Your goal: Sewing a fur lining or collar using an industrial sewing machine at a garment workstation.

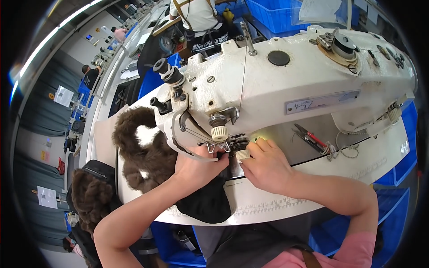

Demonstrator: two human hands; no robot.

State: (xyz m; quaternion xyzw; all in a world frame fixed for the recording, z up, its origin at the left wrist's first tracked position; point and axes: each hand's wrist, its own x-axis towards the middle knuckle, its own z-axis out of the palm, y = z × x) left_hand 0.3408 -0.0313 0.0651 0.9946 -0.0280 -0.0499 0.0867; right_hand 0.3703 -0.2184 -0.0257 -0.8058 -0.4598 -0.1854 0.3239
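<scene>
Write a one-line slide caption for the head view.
Left hand and right hand at a white sewing machine, with brown fur and black cloth near the left hand.

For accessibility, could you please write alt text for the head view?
A person's left hand and right hand sit close together at the needle end of a white sewing machine. Brown fur and black fabric lie by the left hand; red-handled snips lie farther right.
</scene>
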